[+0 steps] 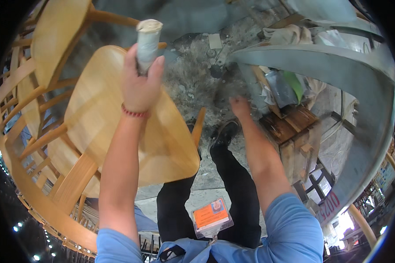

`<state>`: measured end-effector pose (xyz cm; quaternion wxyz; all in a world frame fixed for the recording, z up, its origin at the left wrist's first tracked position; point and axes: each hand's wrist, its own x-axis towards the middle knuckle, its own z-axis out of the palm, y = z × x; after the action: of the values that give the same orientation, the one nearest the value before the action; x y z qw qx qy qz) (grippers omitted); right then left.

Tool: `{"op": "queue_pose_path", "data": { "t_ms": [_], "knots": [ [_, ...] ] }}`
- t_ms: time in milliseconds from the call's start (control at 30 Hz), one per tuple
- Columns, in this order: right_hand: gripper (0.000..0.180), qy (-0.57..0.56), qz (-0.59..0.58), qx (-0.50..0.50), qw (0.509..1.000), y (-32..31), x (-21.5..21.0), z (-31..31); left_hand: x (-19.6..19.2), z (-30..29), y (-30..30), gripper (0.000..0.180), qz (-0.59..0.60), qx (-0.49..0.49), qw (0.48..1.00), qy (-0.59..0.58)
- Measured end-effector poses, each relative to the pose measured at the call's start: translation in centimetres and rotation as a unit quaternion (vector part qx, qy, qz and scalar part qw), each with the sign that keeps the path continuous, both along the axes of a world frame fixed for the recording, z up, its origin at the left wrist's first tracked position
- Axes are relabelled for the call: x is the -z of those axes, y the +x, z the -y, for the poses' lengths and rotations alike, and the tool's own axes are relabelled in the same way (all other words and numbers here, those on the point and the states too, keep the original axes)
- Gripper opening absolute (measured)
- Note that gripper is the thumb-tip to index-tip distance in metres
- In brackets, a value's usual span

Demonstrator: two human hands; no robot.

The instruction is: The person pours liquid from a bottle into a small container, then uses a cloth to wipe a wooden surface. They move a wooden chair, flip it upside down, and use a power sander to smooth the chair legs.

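Observation:
My left hand [140, 90], with a red bead bracelet at the wrist, grips a whitish cylinder [148, 46] with a rough tan top, held upright. Its exact kind I cannot make out. Beneath that hand and forearm lies the broad, pale wooden seat of a chair [171, 144]. To the right, my right hand [240, 106] hangs apart from the chair over the stained floor, near a wooden box. It is smeared by motion, so its fingers and anything in them are unclear.
Several wooden chairs [59, 39] crowd the left side. A grey curved table edge [311, 59] bends around the right, with a wooden box [289, 127], plastic bags [281, 87] and cloths [289, 35] near it. My feet stand on the grey, stained floor [184, 79].

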<state>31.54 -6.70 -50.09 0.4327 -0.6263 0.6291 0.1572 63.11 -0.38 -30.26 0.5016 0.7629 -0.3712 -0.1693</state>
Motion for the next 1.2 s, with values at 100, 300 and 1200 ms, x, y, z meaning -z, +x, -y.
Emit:
{"op": "queue_pose_path", "data": {
  "t_ms": [100,300,1200],
  "knots": [
    [0.046,-0.042,-0.033,0.012,0.998,2.6,5.1,0.6,1.1,-0.5,0.1,0.032,-0.074,-0.030,0.993,-0.091],
    [0.049,-0.059,-0.094,0.026,0.994,7.1,12.2,1.6,0.4,-0.5,1.1,0.045,-0.043,-0.010,0.991,-0.122],
    [0.032,-0.351,0.135,0.142,0.916,1.2,-8.8,14.0,-0.3,0.6,0.8,0.030,-0.045,-0.011,0.998,-0.037]
  ]
}}
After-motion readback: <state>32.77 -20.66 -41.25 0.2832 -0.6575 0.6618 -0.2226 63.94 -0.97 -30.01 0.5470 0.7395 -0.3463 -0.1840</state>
